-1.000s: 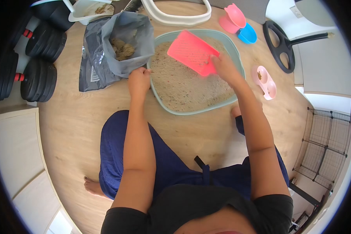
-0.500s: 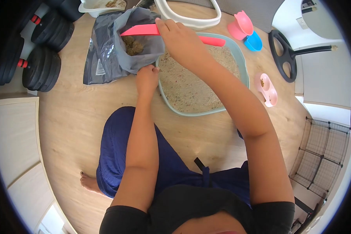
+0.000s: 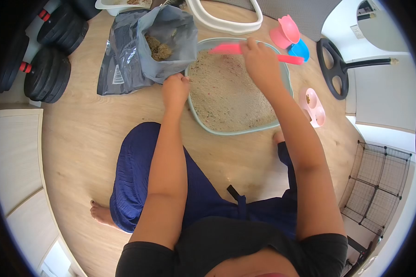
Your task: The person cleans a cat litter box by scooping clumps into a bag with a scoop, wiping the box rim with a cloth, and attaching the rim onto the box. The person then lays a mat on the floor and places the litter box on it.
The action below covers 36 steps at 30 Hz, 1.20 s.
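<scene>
My right hand grips a pink litter scoop, held over the far part of the litter box. The scoop's head points left and its handle end sticks out to the right. Pale, grainy litter fills the pale green box. At the box's left rim, my left hand is closed on the lower edge of a grey plastic bag, whose mouth gapes toward me. Brown clumps lie inside the bag.
A white frame lies behind the box. To the right are a pink bowl, a blue scoop cup, a pink double bowl and a black stand base. Dumbbells stand at left, a wire grid panel at right.
My right hand has carried the scoop from the bag's mouth rightward over the litter box. More clumps show in the bag. My left hand has stayed at the bag's edge.
</scene>
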Motion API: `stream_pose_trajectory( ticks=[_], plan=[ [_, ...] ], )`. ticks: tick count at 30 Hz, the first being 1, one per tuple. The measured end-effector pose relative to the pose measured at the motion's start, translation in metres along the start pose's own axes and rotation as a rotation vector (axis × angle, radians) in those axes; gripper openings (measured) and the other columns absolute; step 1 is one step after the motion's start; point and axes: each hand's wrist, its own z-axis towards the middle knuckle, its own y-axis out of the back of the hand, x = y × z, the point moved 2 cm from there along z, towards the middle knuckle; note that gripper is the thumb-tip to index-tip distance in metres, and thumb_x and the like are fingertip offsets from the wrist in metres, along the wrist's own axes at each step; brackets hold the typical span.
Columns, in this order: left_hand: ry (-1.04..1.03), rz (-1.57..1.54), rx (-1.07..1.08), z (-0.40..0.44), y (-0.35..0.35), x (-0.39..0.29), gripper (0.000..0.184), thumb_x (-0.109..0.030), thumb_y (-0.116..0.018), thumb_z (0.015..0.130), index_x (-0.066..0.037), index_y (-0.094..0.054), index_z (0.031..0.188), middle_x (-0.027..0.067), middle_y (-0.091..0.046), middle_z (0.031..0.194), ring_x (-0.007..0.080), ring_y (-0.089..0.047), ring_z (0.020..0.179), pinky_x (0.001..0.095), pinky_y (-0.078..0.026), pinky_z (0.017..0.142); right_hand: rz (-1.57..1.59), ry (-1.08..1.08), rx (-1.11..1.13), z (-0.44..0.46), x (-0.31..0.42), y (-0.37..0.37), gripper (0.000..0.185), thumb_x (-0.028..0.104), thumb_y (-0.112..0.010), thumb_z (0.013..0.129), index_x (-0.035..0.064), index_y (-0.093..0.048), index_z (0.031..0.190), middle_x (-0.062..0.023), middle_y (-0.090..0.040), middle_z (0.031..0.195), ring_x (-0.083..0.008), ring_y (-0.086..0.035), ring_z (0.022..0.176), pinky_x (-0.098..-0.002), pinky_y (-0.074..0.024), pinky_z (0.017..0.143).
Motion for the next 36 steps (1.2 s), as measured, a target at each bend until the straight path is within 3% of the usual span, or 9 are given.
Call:
stream_pose_trajectory(
  ticks=[2,9,11,14,17,20,23,27,36],
  plan=[
    [0.011,0.029,0.030,0.000,0.003,-0.001,0.024,-0.023,-0.057,0.082,-0.001,-0.065,0.079,0.0200,-0.064,0.080,0.0368,-0.061,0.078,0.0439,-0.046,0.072,0.041,0.025,0.100,0.004,0.012,-0.018,0.027,0.009,-0.052,0.078,0.0062,-0.055,0.104,-0.0075,-0.053,0.089,-0.0245,-0.056,0.083,-0.0371,-0.0460,0.071],
    [0.019,0.047,0.001,-0.001,0.004,-0.001,0.024,-0.023,-0.057,0.081,-0.001,-0.065,0.079,0.0211,-0.063,0.078,0.0372,-0.061,0.078,0.0442,-0.047,0.072,0.232,-0.025,0.072,0.035,0.047,-0.035,0.015,0.013,-0.052,0.081,0.0050,-0.055,0.093,-0.0079,-0.053,0.084,-0.0248,-0.056,0.080,-0.0361,-0.0461,0.070],
    [-0.022,0.072,-0.015,0.000,0.005,-0.002,0.022,-0.022,-0.058,0.081,-0.001,-0.065,0.078,0.0209,-0.063,0.077,0.0375,-0.061,0.077,0.0442,-0.047,0.072,0.052,0.422,0.119,0.040,0.055,-0.027,0.010,0.015,-0.052,0.083,0.0058,-0.055,0.086,-0.0083,-0.054,0.077,-0.0247,-0.057,0.076,-0.0358,-0.0464,0.069],
    [0.007,0.048,-0.011,0.001,0.003,0.000,0.022,-0.022,-0.058,0.080,-0.001,-0.065,0.078,0.0207,-0.063,0.077,0.0375,-0.061,0.076,0.0440,-0.047,0.071,0.210,0.327,0.211,0.040,0.056,-0.016,0.007,0.014,-0.054,0.080,0.0073,-0.056,0.081,-0.0077,-0.055,0.078,-0.0232,-0.058,0.076,-0.0342,-0.0465,0.069],
    [-0.008,0.052,0.004,0.003,0.002,0.001,0.023,-0.023,-0.058,0.081,-0.001,-0.065,0.076,0.0207,-0.063,0.076,0.0375,-0.060,0.075,0.0440,-0.047,0.069,0.150,0.329,0.346,0.031,0.050,-0.003,0.006,0.012,-0.056,0.077,0.0080,-0.058,0.081,-0.0040,-0.055,0.086,-0.0201,-0.057,0.081,-0.0319,-0.0463,0.070],
    [-0.038,0.039,-0.021,0.005,-0.004,0.008,0.024,-0.023,-0.059,0.081,-0.001,-0.065,0.075,0.0206,-0.062,0.075,0.0375,-0.060,0.074,0.0442,-0.046,0.068,0.126,0.498,0.182,0.011,0.030,0.023,0.014,0.011,-0.056,0.074,0.0088,-0.060,0.087,-0.0006,-0.054,0.089,-0.0176,-0.056,0.083,-0.0297,-0.0459,0.071],
    [-0.017,0.026,-0.013,0.004,-0.003,0.005,0.024,-0.023,-0.058,0.081,-0.001,-0.065,0.075,0.0203,-0.062,0.075,0.0374,-0.060,0.074,0.0443,-0.046,0.068,0.049,0.498,0.186,-0.009,0.008,0.047,0.025,0.009,-0.056,0.073,0.0100,-0.061,0.097,0.0009,-0.053,0.089,-0.0165,-0.055,0.081,-0.0293,-0.0452,0.071],
    [-0.026,0.053,-0.012,0.004,-0.003,0.005,0.024,-0.023,-0.058,0.081,-0.001,-0.065,0.076,0.0201,-0.062,0.076,0.0372,-0.060,0.075,0.0440,-0.046,0.068,-0.005,0.437,0.127,-0.029,-0.013,0.079,0.019,0.010,-0.059,0.071,0.0097,-0.062,0.090,0.0000,-0.052,0.084,-0.0164,-0.054,0.079,-0.0290,-0.0440,0.066],
    [-0.002,0.035,0.019,0.004,0.001,0.002,0.025,-0.025,-0.058,0.082,-0.001,-0.066,0.079,0.0195,-0.063,0.079,0.0367,-0.060,0.076,0.0425,-0.046,0.069,-0.087,0.119,0.123,-0.061,-0.042,0.100,0.033,0.009,-0.057,0.074,0.0112,-0.058,0.107,-0.0001,-0.051,0.084,-0.0155,-0.055,0.073,-0.0287,-0.0439,0.061]
  ],
)
